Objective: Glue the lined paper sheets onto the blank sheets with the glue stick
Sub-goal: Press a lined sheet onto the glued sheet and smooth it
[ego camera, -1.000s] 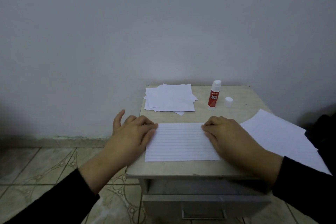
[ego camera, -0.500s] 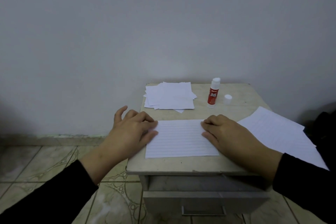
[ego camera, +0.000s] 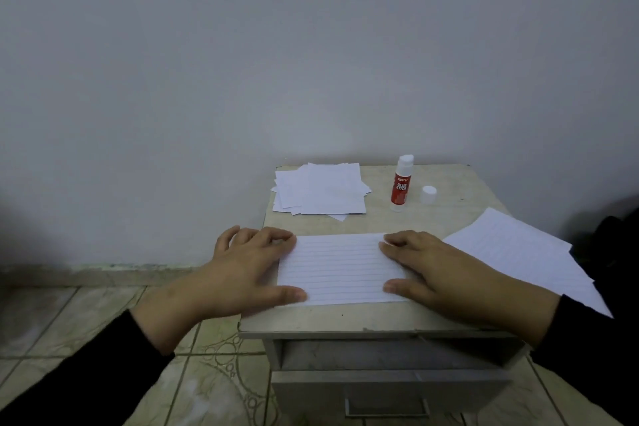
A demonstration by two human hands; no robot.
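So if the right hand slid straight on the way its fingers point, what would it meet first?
The right hand lies flat on the lined sheet, fingers pointing left across it. Sliding on, it would cross bare paper and probably meet the left hand at the sheet's far edge. Nothing else lies between them.

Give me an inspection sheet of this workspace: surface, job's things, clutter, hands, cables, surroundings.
Surface: small stand with a pale top; drawer below, slightly open.
Job's things: lined sheet flat at the front edge; loose paper pile at the back left; more sheets overhanging the right edge; glue stick upright and uncapped, its cap beside it.
Clutter: nothing seen.
Hands: left hand and right hand rest flat on the lined sheet's two ends, fingers straight, thumbs on its front corners.
Cables: nothing seen.
Surroundings: plain wall behind; tiled floor; a dark object at the right, unclear.
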